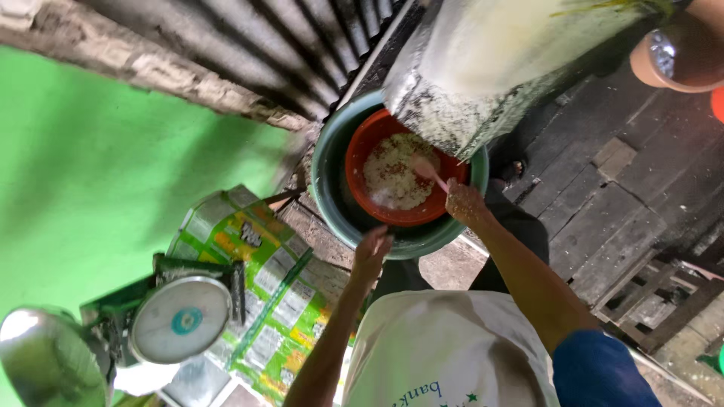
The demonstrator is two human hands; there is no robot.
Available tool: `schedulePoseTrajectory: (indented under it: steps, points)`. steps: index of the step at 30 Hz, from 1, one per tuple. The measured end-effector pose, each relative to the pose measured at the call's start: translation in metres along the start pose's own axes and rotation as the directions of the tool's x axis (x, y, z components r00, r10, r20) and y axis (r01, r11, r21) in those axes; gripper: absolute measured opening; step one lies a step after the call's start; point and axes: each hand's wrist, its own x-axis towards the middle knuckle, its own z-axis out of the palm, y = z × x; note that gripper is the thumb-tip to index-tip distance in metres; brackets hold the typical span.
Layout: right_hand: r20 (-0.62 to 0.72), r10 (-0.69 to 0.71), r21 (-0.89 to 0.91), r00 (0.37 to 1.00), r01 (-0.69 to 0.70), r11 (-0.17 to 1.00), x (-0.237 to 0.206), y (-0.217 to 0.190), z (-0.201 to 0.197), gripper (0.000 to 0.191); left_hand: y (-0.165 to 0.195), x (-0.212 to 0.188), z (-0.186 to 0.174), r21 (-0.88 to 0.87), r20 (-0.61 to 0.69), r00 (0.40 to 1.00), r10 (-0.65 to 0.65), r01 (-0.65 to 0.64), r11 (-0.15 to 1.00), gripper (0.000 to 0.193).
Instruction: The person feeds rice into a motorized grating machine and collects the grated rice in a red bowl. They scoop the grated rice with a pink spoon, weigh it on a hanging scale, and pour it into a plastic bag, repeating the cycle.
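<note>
An orange bowl (369,139) with a whitish grainy mix (392,177) sits inside a larger green basin (326,173). My right hand (464,202), dusted with the mix, holds a pink spoon (426,169) that dips into the mix. My left hand (372,249) rests on the near rim of the green basin, fingers curled over it. A big silver metal vessel (483,68) coated with the same white stuff hangs tilted over the bowl's far side.
A dial weighing scale (179,319) stands on a green printed sack (279,286) at lower left, beside a shiny metal pan (45,358). Green wall at left, corrugated sheet above, dark wooden planks (603,188) at right, an orange cup (671,56) top right.
</note>
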Motion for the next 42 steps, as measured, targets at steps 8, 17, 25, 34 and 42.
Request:
schedulePoseTrajectory:
  steps: [8, 17, 25, 34, 42]
  points:
    - [-0.081, -0.065, -0.122, 0.995, 0.055, 0.991, -0.084, 0.042, 0.031, 0.028, 0.134, 0.159, 0.12, 0.223, 0.187, 0.969, 0.163, -0.203, 0.953, 0.034]
    - [-0.059, 0.272, 0.636, 0.96, -0.174, 0.752, -0.184, 0.103, 0.002, 0.029, 0.211, 0.216, 0.19, -0.385, 0.062, 0.994, -0.09, 0.107, 0.917, 0.091]
    - [-0.145, 0.354, 0.607, 0.924, -0.2, 0.769, -0.234, 0.146, -0.026, 0.039, 0.177, 0.22, 0.196, -0.179, -0.091, 0.988, -0.124, 0.107, 0.978, 0.085]
    - [-0.034, 0.211, 0.562, 0.977, -0.155, 0.812, -0.211, 0.141, -0.128, 0.034, 0.116, 0.161, 0.113, -0.34, -0.143, 0.988, 0.054, -0.1, 0.935, 0.05]
    - [-0.183, 0.218, 0.728, 0.958, -0.017, 0.685, -0.183, 0.125, -0.208, 0.018, 0.155, 0.094, 0.077, -0.3, -0.184, 0.95, 0.25, -0.297, 0.907, 0.075]
